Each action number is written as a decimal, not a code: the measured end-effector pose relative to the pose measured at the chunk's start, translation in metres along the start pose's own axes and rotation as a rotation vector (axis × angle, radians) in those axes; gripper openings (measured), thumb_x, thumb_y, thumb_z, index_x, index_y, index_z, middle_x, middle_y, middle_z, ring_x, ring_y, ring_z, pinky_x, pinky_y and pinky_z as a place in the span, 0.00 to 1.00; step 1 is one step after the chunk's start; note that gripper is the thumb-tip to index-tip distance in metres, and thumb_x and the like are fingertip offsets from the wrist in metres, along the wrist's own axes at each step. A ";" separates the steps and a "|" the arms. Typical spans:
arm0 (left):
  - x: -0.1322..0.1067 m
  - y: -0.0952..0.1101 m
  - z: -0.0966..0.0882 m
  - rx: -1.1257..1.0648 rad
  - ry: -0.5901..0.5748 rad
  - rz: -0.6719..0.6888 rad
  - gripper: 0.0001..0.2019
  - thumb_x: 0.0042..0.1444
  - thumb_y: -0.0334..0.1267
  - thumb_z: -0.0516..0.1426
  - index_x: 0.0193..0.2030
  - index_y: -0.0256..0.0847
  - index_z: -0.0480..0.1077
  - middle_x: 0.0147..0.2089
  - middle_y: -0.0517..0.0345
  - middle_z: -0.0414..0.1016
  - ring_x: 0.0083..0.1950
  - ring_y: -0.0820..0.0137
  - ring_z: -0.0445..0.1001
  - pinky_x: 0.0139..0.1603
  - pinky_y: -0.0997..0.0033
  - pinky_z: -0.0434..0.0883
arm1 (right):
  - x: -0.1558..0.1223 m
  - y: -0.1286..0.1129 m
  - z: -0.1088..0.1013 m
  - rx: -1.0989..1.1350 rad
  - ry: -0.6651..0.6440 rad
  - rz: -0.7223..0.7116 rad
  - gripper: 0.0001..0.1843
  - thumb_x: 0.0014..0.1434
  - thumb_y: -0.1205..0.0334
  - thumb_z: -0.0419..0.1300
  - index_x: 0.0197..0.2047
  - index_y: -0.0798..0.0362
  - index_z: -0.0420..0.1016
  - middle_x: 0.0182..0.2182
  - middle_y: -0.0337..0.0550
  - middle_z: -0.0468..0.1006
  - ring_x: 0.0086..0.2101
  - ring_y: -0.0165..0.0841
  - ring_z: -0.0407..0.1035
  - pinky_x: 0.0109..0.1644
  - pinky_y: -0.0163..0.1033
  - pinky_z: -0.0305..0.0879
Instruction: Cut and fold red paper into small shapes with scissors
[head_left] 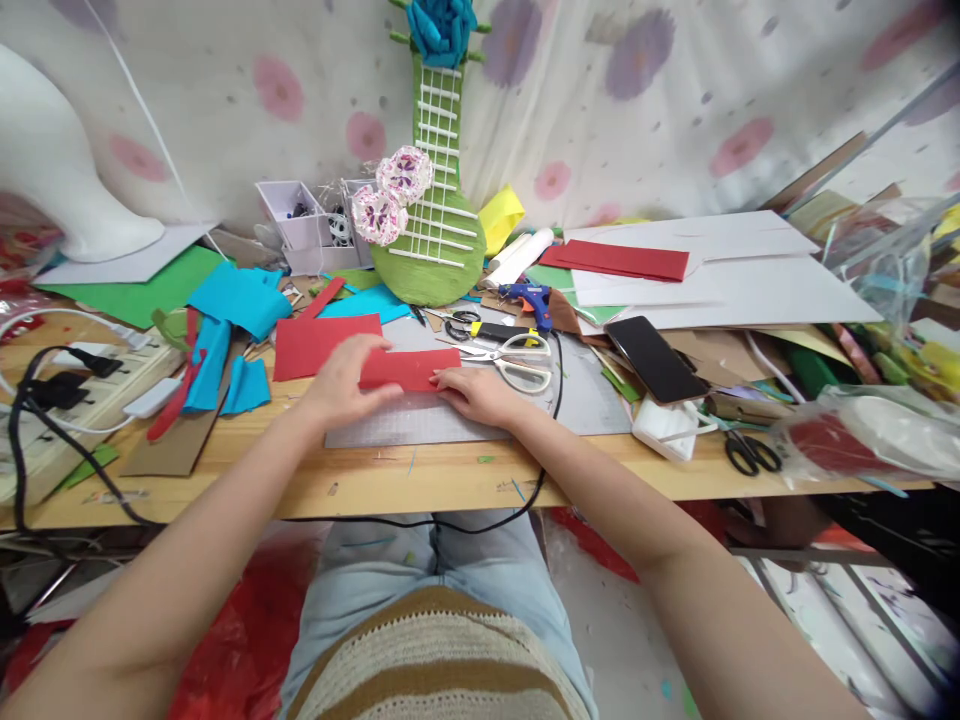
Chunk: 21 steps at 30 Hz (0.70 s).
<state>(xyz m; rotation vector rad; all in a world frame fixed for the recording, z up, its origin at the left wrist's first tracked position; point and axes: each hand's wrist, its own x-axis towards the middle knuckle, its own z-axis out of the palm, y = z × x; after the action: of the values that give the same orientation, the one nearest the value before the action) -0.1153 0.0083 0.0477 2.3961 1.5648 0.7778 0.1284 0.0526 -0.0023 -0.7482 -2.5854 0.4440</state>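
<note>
A small strip of red paper (409, 368) lies on a grey cutting mat (420, 422) at the table's front middle. My left hand (346, 380) rests on the strip's left end with fingers curled over it. My right hand (480, 394) presses the strip's right end with its fingertips together. A larger red sheet (315, 345) lies just behind the left hand. White-handled scissors (517, 360) lie right of the strip, close to my right hand.
A green paper guitar (435, 210) leans on the back wall. A blue glue gun (531, 297), a black phone (656, 358), black scissors (750, 452), a power strip (90, 380), blue paper scraps (236, 300) and white sheets (720, 270) crowd the table.
</note>
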 end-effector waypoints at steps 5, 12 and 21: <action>-0.008 0.005 0.030 -0.016 -0.143 0.015 0.18 0.51 0.51 0.57 0.43 0.42 0.70 0.49 0.50 0.74 0.52 0.59 0.70 0.54 0.58 0.65 | -0.005 -0.004 -0.006 0.113 0.051 0.109 0.09 0.60 0.66 0.54 0.41 0.55 0.73 0.43 0.47 0.78 0.44 0.34 0.73 0.47 0.38 0.64; -0.019 -0.012 0.027 -0.108 -0.069 -0.129 0.16 0.53 0.54 0.55 0.32 0.43 0.73 0.39 0.54 0.77 0.44 0.63 0.74 0.48 0.63 0.68 | -0.005 -0.007 -0.012 0.287 0.133 0.241 0.08 0.57 0.59 0.57 0.34 0.54 0.74 0.33 0.40 0.78 0.31 0.29 0.69 0.38 0.34 0.62; -0.021 -0.013 0.032 -0.095 0.000 -0.334 0.15 0.50 0.52 0.58 0.38 0.43 0.67 0.44 0.53 0.74 0.48 0.59 0.72 0.48 0.60 0.67 | 0.002 -0.001 -0.005 0.315 0.157 0.501 0.12 0.53 0.57 0.60 0.40 0.53 0.72 0.25 0.36 0.71 0.27 0.29 0.63 0.34 0.35 0.57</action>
<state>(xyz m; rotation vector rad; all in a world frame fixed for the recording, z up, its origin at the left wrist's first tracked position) -0.1152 -0.0003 0.0083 1.9948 1.8180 0.7612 0.1289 0.0539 0.0031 -1.2533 -2.0964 0.8777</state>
